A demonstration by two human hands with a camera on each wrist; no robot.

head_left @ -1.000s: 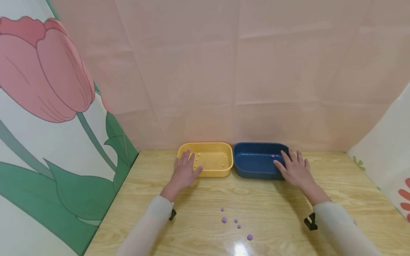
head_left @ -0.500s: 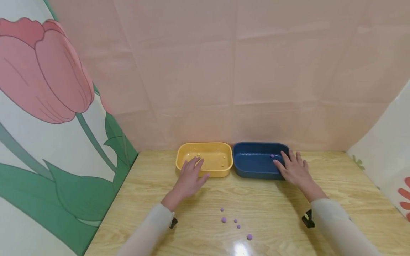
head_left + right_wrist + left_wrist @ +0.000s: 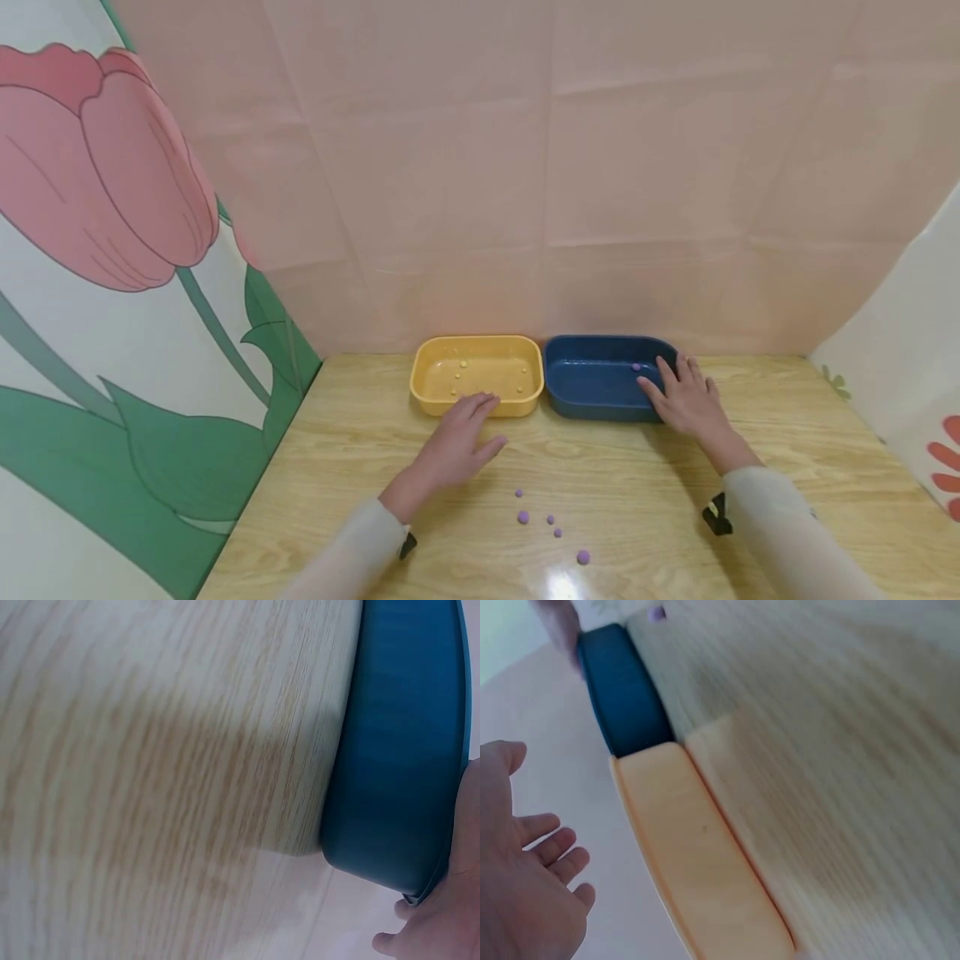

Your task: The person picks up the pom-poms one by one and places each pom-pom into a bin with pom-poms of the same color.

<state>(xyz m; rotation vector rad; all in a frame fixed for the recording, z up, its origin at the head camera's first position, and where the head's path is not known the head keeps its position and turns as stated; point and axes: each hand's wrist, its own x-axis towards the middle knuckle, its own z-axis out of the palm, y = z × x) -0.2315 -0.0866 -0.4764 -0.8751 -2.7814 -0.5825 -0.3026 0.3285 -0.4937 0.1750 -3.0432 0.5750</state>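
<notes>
My left hand point(image 3: 450, 450) hovers near the front rim of a yellow tray point(image 3: 427, 408), holding nothing, its fingers extended and thumb apart. Several small yellow pellets point(image 3: 463, 364) lie on that tray's floor. Beside it on the right stands a dark blue tray point(image 3: 592, 408) with a small purple ball point(image 3: 636, 367) inside. At the blue tray's right end, my right hand point(image 3: 688, 406) grips the rim, thumb toward the inside and other fingers outside. In the right wrist view, fingertips point(image 3: 386, 943) show past the blue tray's end.
Several purple balls point(image 3: 523, 517) of different sizes are scattered on the wooden table point(image 3: 637, 508) in front of the trays. Behind the trays rises a pink cloth backdrop point(image 3: 480, 208). A tulip-printed panel point(image 3: 135, 183) borders the table on the left.
My left hand has drawn back from over the yellow tray, toward me and to the right, uncovering the pellets. The right hand stays at the blue tray's end.
</notes>
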